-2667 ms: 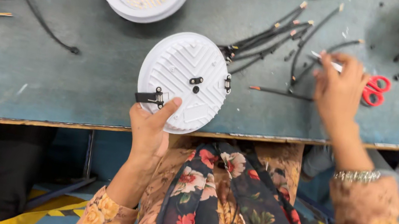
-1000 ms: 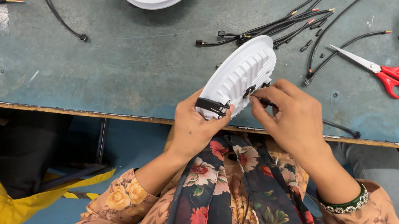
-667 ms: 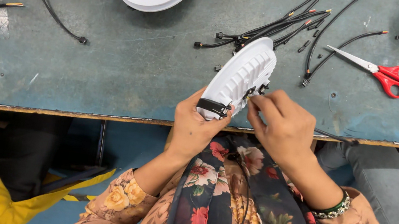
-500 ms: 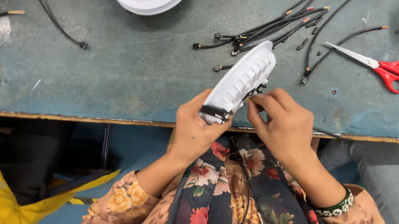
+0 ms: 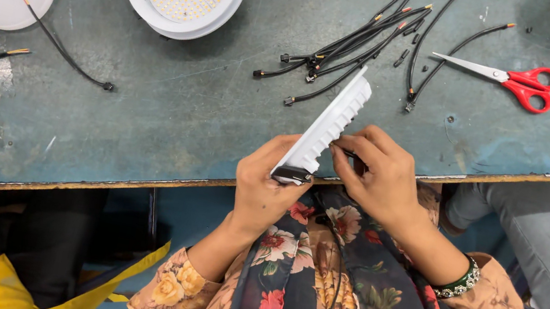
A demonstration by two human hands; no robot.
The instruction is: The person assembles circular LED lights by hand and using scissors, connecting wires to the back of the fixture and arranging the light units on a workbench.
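Over the bench edge (image 5: 136,183), left hand (image 5: 266,186) grips the white finned lamp housing (image 5: 324,129) by its lower end, tilted nearly edge-on. Right hand (image 5: 379,176) pinches at the housing's back face, fingers closed. Black wire leads (image 5: 353,41) and red-handled scissors (image 5: 518,80) lie beyond.

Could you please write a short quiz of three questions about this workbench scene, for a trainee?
1. True or false: the left hand holds the white ribbed lamp housing on edge.
2. Which colour are the scissors' handles? A red, B blue, C black.
3. Fill in: the right hand touches the housing's ____ face.

Key: 1 true; 2 A; 3 right-facing; the fingers pinch at it near the bench edge.
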